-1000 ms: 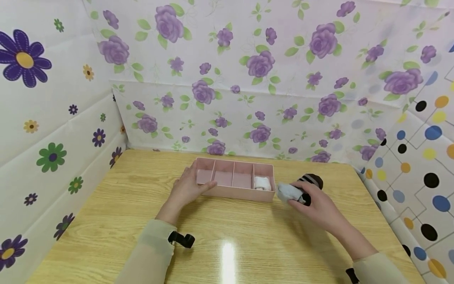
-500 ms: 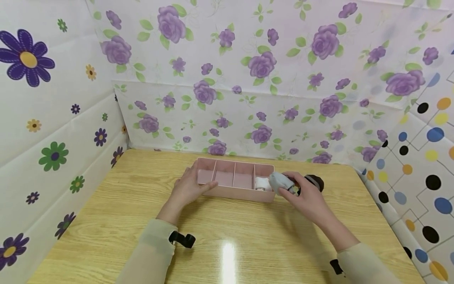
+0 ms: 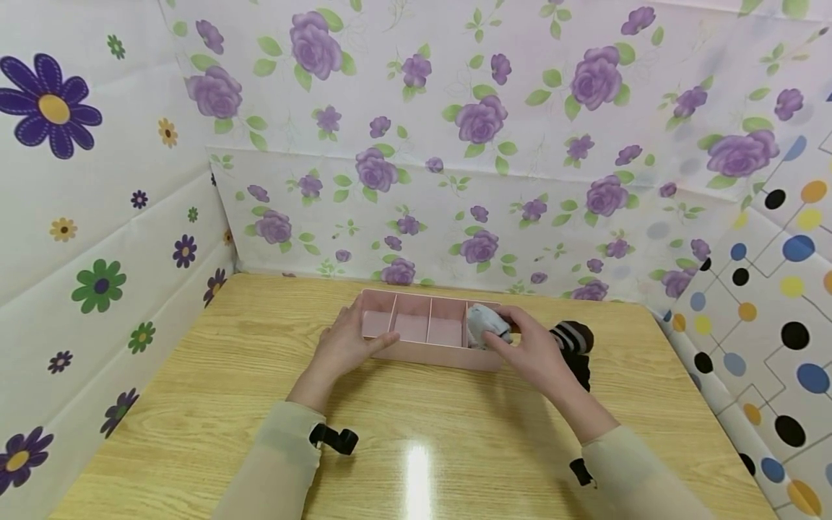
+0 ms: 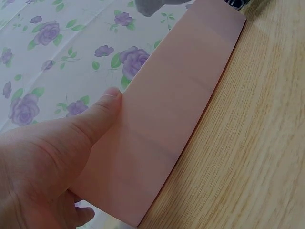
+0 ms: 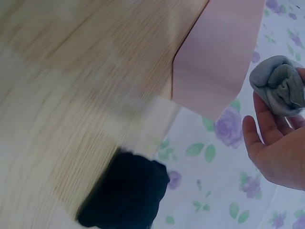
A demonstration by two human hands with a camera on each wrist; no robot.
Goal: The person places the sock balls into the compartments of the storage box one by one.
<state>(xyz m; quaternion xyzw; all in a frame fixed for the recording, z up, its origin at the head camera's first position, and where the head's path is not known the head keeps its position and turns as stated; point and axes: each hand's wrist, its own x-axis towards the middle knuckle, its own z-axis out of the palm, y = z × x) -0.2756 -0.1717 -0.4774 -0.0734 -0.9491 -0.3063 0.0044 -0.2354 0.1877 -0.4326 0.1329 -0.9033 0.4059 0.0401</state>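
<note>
A pink box [image 3: 422,352] with compartments in a row stands on the table. My left hand [image 3: 342,338] grips its left end, the thumb [image 4: 107,107] lying against the front wall at the rim. Over the rightmost compartment, my right hand [image 3: 538,355] holds a rolled light grey-blue sock [image 3: 485,322] between thumb and fingers. The right wrist view shows the folds of this rolled sock [image 5: 276,86], above the box's rim. The white bundle inside that compartment is mostly hidden beneath it. The other compartments show bare pink floors.
Right of the box lie a dark rolled sock with grey stripes [image 3: 573,335] and a black bundle [image 3: 578,367], partly behind my right hand. Flower-printed sheeting [image 3: 416,217] rises along the table's back edge, and patterned sheets stand on both sides.
My right hand has carried the grey-blue sock leftward from beside the box to over its rightmost compartment, uncovering more of the dark socks. My left hand has stayed on the box.
</note>
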